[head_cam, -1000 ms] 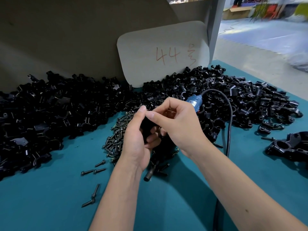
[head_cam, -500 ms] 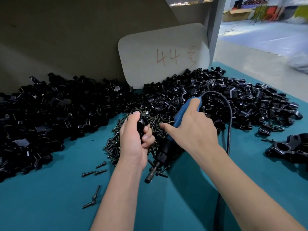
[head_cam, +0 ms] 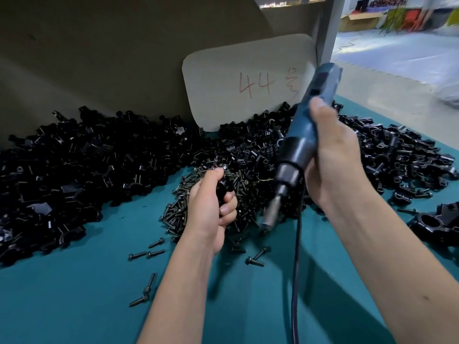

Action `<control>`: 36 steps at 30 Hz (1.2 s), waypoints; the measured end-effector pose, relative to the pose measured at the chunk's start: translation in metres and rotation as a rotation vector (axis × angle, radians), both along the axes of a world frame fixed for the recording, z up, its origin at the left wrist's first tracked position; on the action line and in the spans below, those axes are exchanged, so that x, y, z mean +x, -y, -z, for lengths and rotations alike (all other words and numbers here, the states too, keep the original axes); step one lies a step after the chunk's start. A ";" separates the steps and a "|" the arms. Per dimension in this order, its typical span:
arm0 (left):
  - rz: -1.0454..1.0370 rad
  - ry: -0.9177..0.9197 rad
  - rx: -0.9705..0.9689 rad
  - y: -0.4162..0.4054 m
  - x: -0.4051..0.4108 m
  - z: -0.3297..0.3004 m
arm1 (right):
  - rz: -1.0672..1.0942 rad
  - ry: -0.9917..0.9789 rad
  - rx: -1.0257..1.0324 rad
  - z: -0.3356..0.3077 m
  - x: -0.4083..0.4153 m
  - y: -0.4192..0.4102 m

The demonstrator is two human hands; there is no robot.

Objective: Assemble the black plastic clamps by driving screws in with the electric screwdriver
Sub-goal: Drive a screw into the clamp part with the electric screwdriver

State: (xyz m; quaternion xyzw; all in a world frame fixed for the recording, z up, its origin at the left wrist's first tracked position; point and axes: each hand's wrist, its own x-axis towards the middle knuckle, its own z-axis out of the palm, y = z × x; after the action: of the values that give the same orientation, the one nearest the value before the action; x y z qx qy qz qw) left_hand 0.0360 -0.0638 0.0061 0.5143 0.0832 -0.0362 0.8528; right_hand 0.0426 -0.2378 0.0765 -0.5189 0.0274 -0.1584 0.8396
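Hands number two: left hand grips one clamp, right hand one screwdriver.

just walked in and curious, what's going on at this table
A person is assembling black plastic clamps. The left hand grips one clamp above the screw pile. The right hand holds the blue electric screwdriver raised off the table, tip pointing down near the clamp but not touching it. Loose clamps are heaped along the back, and a card marked 44 leans behind them.
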 end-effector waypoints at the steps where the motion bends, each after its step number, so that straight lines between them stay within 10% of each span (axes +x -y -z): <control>1: 0.018 0.008 0.031 0.001 -0.001 0.000 | -0.030 0.001 0.108 -0.003 -0.001 0.002; 6: 0.036 0.129 0.344 0.006 -0.003 0.003 | -0.119 0.006 0.511 -0.011 0.001 0.010; 36: 0.130 0.310 0.672 0.008 -0.004 0.006 | 0.132 0.210 0.228 -0.026 -0.016 0.006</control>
State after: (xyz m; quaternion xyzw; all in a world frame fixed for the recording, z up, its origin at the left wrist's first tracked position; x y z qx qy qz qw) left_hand 0.0318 -0.0723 0.0002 0.7689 -0.0726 0.0172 0.6350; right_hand 0.0268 -0.2438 0.1027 -0.3980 -0.0088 -0.2624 0.8790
